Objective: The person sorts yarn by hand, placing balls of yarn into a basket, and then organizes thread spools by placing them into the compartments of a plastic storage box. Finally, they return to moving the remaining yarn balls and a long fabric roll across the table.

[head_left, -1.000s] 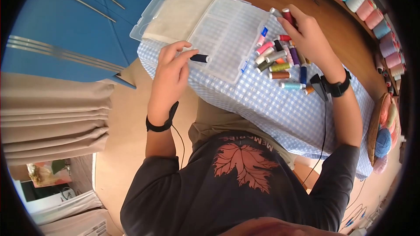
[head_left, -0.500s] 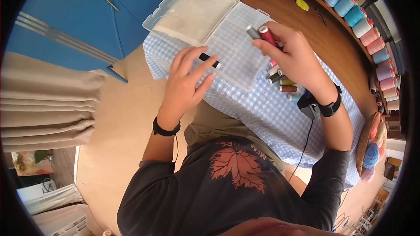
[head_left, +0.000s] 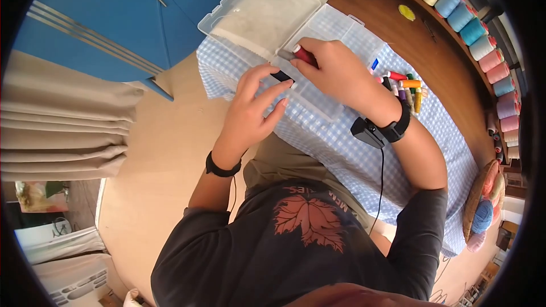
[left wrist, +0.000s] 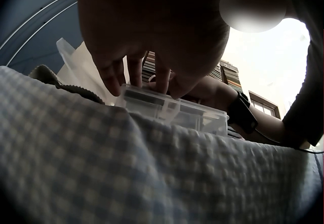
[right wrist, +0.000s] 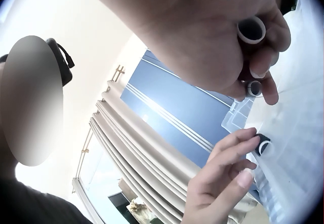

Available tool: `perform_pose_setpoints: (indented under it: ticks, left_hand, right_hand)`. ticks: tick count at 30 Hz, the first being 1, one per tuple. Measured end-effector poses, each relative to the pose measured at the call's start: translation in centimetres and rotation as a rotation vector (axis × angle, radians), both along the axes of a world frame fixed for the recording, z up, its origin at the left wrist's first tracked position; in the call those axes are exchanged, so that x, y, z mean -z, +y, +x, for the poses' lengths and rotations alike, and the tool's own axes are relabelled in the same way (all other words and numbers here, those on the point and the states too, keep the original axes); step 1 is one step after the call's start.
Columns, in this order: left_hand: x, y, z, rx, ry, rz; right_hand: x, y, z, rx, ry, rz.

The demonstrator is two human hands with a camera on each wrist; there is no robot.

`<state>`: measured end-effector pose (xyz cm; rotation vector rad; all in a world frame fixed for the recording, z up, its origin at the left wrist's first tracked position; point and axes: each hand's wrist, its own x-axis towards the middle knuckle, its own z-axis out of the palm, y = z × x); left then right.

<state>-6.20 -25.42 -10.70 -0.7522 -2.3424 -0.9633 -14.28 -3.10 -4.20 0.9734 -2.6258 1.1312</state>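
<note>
Blue-checked cloth (head_left: pixel 352 153), clear box (head_left: pixel 335 29) at twelve o'clock, left hand (head_left: pixel 250 102) with open fingers touching dark spool (head_left: pixel 282 77), right hand's (head_left: pixel 344 74) fingers gripping red spool (head_left: pixel 305 55).

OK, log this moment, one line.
Right hand: holds red thread spool, grey thread spool over clear plastic box | left hand: touches dark thread spool | lid: open

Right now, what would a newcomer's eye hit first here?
Probably the red leaf on the dark shirt, low centre in the head view. Next, the right hand over the open box, holding a red spool and a gray spool, the left hand touching a dark spool. Then the bright thread cones curving along the upper right.
</note>
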Motion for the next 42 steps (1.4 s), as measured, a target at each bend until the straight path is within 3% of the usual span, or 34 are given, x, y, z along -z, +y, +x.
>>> perform_pose_setpoints:
  ticks: [8, 16, 30, 32, 33, 35, 37, 38, 40, 42]
  left_hand:
    - [0.0, 0.2, 0.0, -0.019, -0.014, -0.018]
    - [-0.7, 0.9, -0.4, -0.051, 0.015, -0.249]
    - [-0.7, 1.5, -0.5, -0.063, -0.011, -0.145]
    - [-1.2, 1.7, -0.5, -0.074, -0.007, -0.15]
    - [-1.6, 1.8, -0.6, -0.093, 0.02, -0.127]
    - [-2.2, 2.1, -0.8, -0.111, 0.048, -0.104]
    - [-2.6, 2.8, -0.9, 0.005, -0.213, 0.316]
    - [-2.5, 2.8, -1.2, 0.006, -0.211, 0.316]
    - [-2.4, 3.2, -2.1, 0.216, -0.383, 0.59]
    - [-3.3, 4.1, -2.2, 0.214, -0.424, 0.667]
  right_hand:
    - [-0.4, 0.7, 0.8, -0.105, 0.009, 0.074]
    - [0.5, 1.4, -0.2, 0.02, -0.085, -0.089]
    - [0.4, 1.9, -1.0, -0.01, -0.001, -0.216]
    - [-0.7, 2.2, -0.6, -0.046, -0.275, -0.245]
    - [-1.1, 2.2, -0.5, -0.044, -0.275, -0.245]
    - [-1.5, 2.1, -0.2, -0.2, -0.446, -0.401]
    - [-1.9, 1.8, 0.3, -0.256, -0.447, -0.448]
    - [-2.0, 1.6, 0.5, -0.311, -0.447, -0.495]
    - [-1.6, 1.6, 0.4, -0.312, -0.402, -0.498]
    - [-1.3, 1.7, 0.2, -0.311, -0.356, -0.503]
